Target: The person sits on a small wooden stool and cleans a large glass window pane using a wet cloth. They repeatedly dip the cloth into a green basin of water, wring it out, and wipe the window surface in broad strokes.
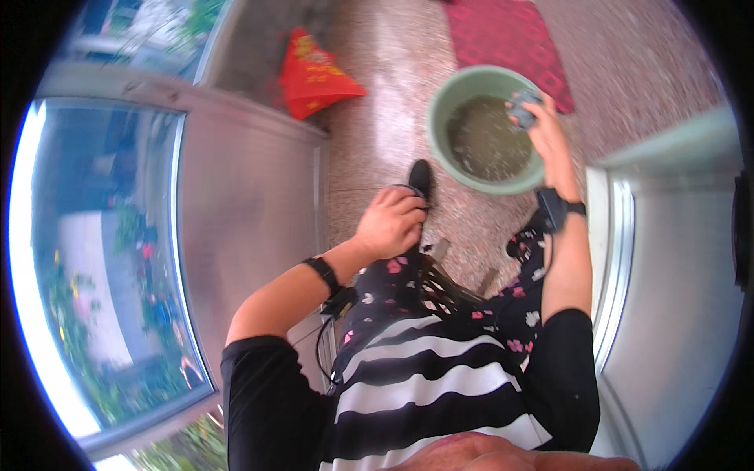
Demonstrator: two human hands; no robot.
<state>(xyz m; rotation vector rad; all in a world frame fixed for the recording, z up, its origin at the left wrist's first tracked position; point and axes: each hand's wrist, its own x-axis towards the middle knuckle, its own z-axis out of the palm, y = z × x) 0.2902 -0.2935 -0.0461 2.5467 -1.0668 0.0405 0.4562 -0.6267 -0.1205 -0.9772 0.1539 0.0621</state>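
My right hand (548,126) holds a grey crumpled wet-looking cloth (523,110) over the right side of a pale green plastic tub (437,126). Murky brownish water (486,141) with light flecks or bubbles fills the tub's lower part. My left hand (392,222) is near my left knee, back up and fingers curled. A thin dark edge shows at its fingertips; I cannot tell whether the hand grips something. Just beyond it, a black shoe (420,175) stands on the speckled floor (377,141).
A red plastic bag (315,76) with yellow print lies at the upper left. Behind the tub is a red patterned mat (506,35). A door panel with glass (253,171) stands close on my left, another metal-framed panel (671,247) on my right. Under me shows part of a low seat (450,282).
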